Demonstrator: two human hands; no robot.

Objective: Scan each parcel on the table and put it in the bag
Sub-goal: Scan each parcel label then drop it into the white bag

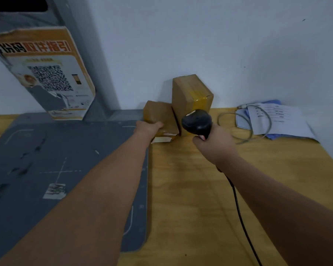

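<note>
Two brown cardboard parcels stand against the wall at the back of the wooden table. The smaller parcel is low and carries a white label at its near edge; my left hand grips its left near corner. The taller parcel, wrapped in yellowish tape, stands upright just to its right. My right hand holds a black handheld barcode scanner by its handle, head pointing at the parcels. The scanner's black cable trails back along my right forearm. No bag is in view.
A dark grey mat covers the table's left part. A grey stand with an orange and white QR-code poster rises at the back left. Papers on blue cloth and a looped grey cable lie at the back right.
</note>
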